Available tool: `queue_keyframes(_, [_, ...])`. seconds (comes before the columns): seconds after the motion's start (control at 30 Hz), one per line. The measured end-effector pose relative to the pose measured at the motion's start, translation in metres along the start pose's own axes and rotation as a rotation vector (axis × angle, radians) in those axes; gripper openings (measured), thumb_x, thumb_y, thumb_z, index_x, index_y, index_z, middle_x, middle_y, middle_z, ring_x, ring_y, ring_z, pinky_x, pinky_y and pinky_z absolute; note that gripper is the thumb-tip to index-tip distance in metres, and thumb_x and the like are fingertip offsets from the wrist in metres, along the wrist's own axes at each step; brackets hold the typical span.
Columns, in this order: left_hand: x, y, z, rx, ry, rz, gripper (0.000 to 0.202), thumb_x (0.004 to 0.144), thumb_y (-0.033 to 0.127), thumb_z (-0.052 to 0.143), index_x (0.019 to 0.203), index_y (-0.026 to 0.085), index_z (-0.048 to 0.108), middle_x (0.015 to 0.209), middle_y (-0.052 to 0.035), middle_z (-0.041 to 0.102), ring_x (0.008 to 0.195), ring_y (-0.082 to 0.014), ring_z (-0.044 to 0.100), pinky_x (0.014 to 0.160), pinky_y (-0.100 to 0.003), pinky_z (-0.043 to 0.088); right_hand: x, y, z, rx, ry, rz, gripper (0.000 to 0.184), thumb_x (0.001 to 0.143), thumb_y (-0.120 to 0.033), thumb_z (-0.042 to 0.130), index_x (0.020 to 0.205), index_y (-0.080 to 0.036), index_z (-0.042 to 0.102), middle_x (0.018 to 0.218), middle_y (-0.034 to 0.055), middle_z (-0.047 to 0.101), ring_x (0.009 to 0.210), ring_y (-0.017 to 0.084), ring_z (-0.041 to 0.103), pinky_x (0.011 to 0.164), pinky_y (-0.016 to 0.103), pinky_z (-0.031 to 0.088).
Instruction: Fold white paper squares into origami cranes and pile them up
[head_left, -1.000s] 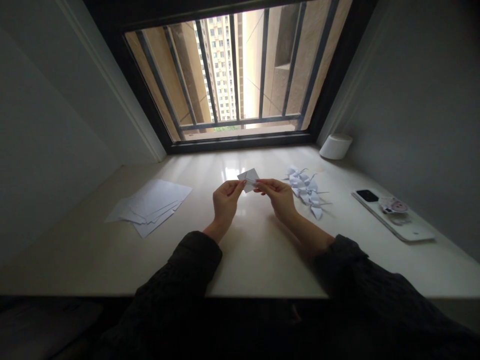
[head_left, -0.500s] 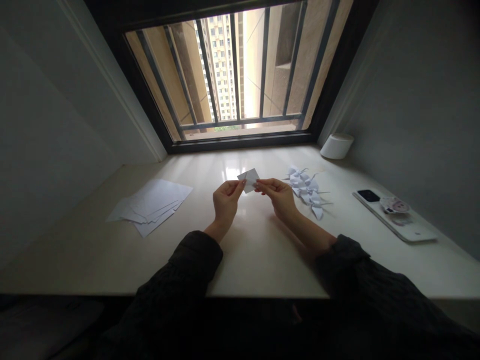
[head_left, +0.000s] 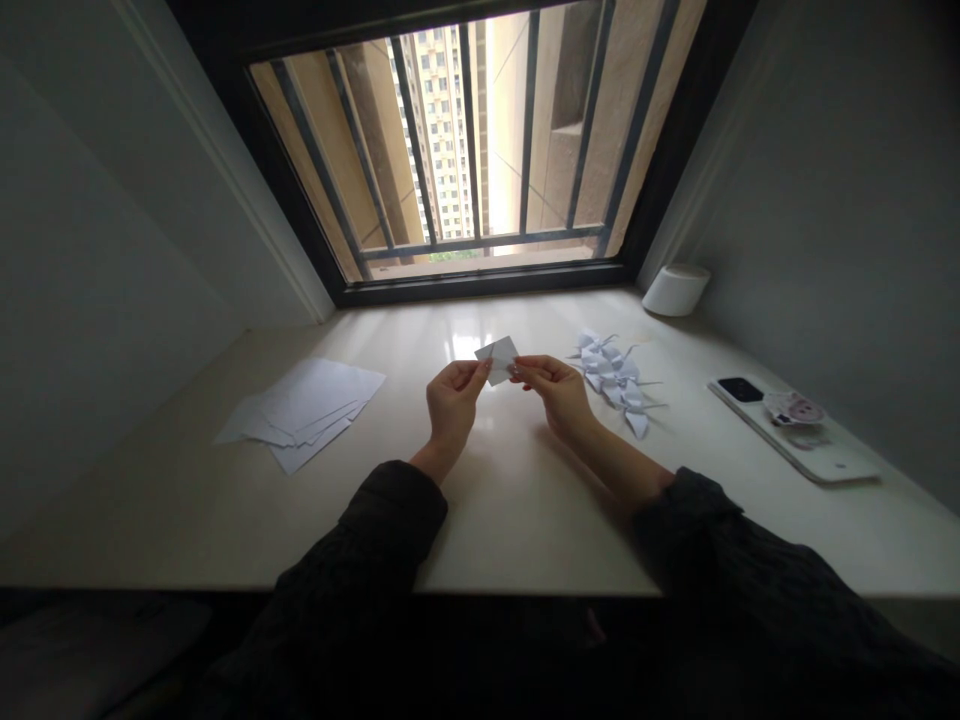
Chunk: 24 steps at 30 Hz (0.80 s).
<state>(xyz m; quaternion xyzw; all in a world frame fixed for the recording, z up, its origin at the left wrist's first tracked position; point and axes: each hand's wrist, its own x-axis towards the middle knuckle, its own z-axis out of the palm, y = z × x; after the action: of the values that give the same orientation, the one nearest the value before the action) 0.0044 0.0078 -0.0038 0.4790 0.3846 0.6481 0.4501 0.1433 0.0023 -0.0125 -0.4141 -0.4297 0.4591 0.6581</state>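
Observation:
A small folded square of white paper is held up above the tabletop, one corner pointing towards me. My left hand pinches its left side between thumb and fingers. On its right side, my right hand grips the edge the same way. The fingertips cover the paper's two side corners. Just right of my right hand lies a group of folded paper cranes, close together with thin points sticking out. Off to the left, a fanned stack of white paper sheets lies apart from my left hand.
A white phone with a round character grip lies on the right side of the pale tabletop. Behind it, a white cylindrical object stands near the right wall. A barred window rises at the back.
Both hands keep the same pinch on the folded paper, almost still. The view has shifted very slightly.

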Motion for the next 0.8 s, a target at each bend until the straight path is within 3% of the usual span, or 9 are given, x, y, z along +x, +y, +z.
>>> queue_keyframes(0.4, [0.001,-0.0016,-0.0027,0.013,-0.127,0.023,0.023,0.069,0.034,0.074,0.078,0.016,0.062,0.078,-0.0029,0.07,0.074,-0.014,0.065,0.073,-0.028,0.051,-0.0019,-0.0048,0.0004,-0.017,0.012,-0.012,0.026,0.057,-0.035,0.079,0.077,-0.021,0.071,0.065,0.0011,0.071,0.064,0.016,0.064,0.065,0.031,0.049])
queue_keyframes(0.6, [-0.0006,-0.0002,-0.0016,0.0,-0.091,-0.024,0.027,0.062,0.032,0.079,0.075,0.016,0.062,0.076,-0.0029,0.07,0.074,-0.016,0.067,0.075,-0.032,0.052,-0.0027,-0.0044,0.0014,-0.036,0.006,-0.016,0.03,0.056,-0.038,0.08,0.078,-0.02,0.071,0.067,0.002,0.071,0.065,0.017,0.065,0.066,0.033,0.05])
queue_keyframes(0.8, [0.0004,-0.0002,0.0,-0.05,-0.047,-0.148,0.023,0.061,0.03,0.08,0.069,0.015,0.065,0.072,-0.0021,0.07,0.068,-0.0136,0.064,0.072,-0.03,0.051,-0.003,-0.007,0.0008,0.028,-0.018,0.0,0.021,0.06,-0.031,0.08,0.077,-0.022,0.072,0.065,-0.0013,0.071,0.063,0.014,0.064,0.068,0.029,0.048])
